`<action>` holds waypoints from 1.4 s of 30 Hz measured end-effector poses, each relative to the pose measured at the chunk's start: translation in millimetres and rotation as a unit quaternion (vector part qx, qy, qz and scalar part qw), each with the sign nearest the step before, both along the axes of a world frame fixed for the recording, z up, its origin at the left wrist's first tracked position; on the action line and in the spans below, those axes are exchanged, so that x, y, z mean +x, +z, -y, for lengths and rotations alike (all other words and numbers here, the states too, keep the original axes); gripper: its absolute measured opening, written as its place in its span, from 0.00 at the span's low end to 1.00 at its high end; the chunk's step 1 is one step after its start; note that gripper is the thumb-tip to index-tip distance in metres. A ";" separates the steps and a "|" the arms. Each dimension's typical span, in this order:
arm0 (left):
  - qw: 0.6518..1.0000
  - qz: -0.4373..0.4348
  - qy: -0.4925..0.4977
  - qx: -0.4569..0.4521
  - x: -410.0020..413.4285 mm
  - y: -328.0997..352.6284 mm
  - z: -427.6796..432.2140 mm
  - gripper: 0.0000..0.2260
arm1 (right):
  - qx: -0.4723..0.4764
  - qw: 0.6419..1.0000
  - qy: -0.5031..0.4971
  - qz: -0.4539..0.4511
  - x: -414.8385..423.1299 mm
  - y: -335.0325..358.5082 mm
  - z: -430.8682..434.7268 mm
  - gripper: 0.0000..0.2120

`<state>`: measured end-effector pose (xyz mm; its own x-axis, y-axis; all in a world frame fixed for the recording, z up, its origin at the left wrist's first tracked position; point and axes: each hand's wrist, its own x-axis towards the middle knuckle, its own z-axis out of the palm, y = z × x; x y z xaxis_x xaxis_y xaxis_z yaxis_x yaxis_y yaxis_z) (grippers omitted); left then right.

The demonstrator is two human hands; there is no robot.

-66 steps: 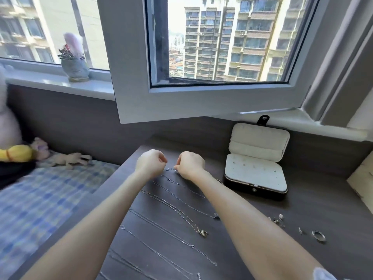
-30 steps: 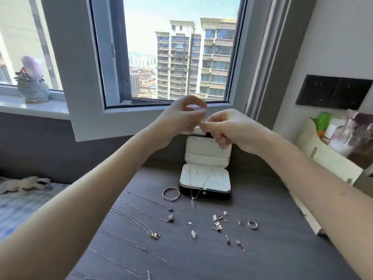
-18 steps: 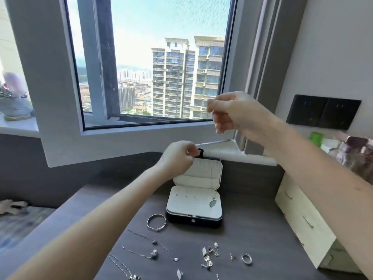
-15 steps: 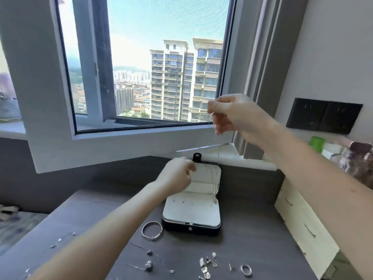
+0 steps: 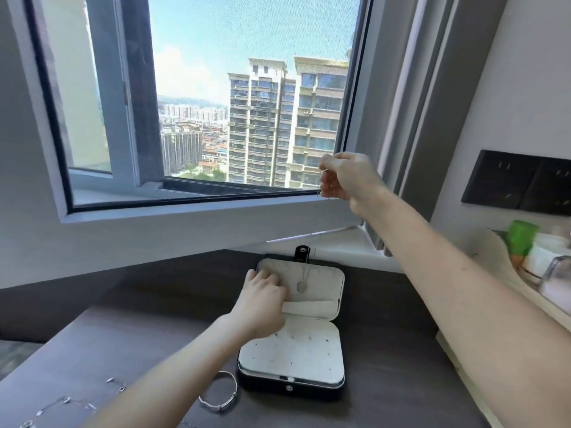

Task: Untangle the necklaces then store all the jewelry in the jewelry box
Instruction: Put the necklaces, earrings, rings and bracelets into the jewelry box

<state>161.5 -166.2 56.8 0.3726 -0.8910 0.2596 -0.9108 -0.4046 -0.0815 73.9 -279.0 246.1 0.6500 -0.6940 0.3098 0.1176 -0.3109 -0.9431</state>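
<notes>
Right hand (image 5: 349,180): centre right, fingertips clamped on necklace (image 5: 300,285).
Necklace: pendant dangles before jewelry box (image 5: 309,389) lid.
Left hand (image 5: 262,302): fingers together, flat on lid lining.
Bangle (image 5: 217,403): lower centre, beside box.

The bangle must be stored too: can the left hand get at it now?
Probably yes: the left hand rests on the jewelry box lid, and the bangle lies free beside the box.

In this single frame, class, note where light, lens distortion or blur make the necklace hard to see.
Head view: the window is bright, the desk dim by contrast; the wide lens slants the window's frame; the necklace under the right hand almost vanishes against that pale frame; its pendant looks soft against the box lid.
</notes>
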 end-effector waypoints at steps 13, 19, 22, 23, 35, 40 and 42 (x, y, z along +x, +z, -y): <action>0.996 -0.023 -0.029 -0.078 -10.5 -9.1 4.1 0.08 | -0.024 0.999 0.004 -0.030 3.6 -34.5 7.3 0.07; 0.994 -0.042 -0.064 -0.074 -31.5 -18.4 13.5 0.08 | -0.084 0.993 0.004 -0.088 -12.8 -40.2 5.3 0.10; 0.993 -0.048 -0.058 -0.093 -33.0 -21.1 13.4 0.08 | -0.114 0.983 0.002 -0.145 -21.7 -50.5 3.6 0.09; 0.992 -0.050 -0.057 -0.097 -32.5 -21.8 12.5 0.08 | -0.121 0.980 0.003 -0.161 -23.8 -55.4 3.3 0.10; 0.987 -0.073 -0.064 -0.127 -30.4 -20.9 10.2 0.09 | -0.190 0.944 -0.052 -0.263 -32.3 -117.3 15.1 0.10; 0.984 -0.099 -0.063 -0.134 -29.9 -19.7 10.3 0.09 | -0.187 0.969 -0.115 -0.113 -28.0 -95.0 22.6 0.09; 0.983 -0.103 -0.065 -0.134 -29.8 -19.1 9.7 0.08 | -0.199 0.969 -0.113 -0.091 -26.9 -83.5 24.0 0.08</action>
<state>131.7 -175.9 37.7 0.3296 -0.8443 0.4226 -0.9422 -0.2655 0.2044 47.0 -303.0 162.6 0.5644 -0.6734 0.4774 -0.1526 -0.6535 -0.7414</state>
